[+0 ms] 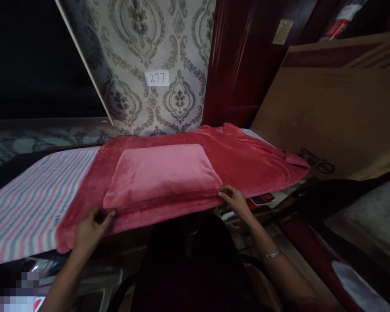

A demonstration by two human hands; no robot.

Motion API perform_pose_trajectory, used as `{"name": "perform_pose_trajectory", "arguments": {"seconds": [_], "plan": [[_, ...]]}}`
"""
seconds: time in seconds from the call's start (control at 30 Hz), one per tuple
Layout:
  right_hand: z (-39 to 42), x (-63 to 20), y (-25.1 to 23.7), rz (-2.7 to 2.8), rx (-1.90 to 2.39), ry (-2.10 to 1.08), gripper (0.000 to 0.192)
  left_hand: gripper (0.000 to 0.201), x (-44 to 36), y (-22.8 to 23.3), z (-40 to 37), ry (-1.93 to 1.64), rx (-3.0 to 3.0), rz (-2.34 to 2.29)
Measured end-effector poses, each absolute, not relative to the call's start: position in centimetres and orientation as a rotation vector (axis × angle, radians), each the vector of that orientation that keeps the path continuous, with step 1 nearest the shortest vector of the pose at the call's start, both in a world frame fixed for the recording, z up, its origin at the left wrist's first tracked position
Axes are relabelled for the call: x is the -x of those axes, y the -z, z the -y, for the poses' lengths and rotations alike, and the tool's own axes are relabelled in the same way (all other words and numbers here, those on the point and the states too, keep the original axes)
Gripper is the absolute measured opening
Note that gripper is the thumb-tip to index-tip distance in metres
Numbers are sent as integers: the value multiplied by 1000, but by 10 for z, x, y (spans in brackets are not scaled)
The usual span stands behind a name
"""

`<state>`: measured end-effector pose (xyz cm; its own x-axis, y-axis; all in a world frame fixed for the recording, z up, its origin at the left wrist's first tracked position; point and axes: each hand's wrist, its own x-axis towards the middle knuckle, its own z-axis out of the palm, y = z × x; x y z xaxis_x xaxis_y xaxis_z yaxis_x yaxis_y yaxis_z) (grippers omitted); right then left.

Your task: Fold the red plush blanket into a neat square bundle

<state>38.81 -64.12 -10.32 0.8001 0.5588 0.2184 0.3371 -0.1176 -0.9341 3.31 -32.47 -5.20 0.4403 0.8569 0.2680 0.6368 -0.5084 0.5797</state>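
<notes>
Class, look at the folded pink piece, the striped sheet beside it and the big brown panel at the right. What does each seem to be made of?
Folded pink piece: probably plush fleece; soft sheen, rounded folds. Striped sheet: likely thin woven cloth; flat and matte. Brown panel: apparently cardboard; dull brown, stiff, with printed marks.

Folded fleece panel (164, 173) lying on the spread fleece blanket (247, 160), the landmark. Striped sheet (29, 203) lying left of the blanket, partly under it. Cardboard box (338, 108) leaning right of it; numbered label (157, 78) on the wallpapered wall (143, 43) behind it. Left hand (92, 227) and right hand (235, 200) resting at its near edge.
</notes>
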Motion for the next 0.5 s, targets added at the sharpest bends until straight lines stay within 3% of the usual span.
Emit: {"name": "perform_pose_trajectory", "arguments": {"seconds": [0.23, 0.5], "plan": [[634, -386, 101, 659, 1859, -170, 48, 46, -42, 49, 327, -765, -2129, -1234], [645, -398, 111, 588, 1873, -86, 52, 33, -32, 56, 314, -794, -2054, -1293]]}}
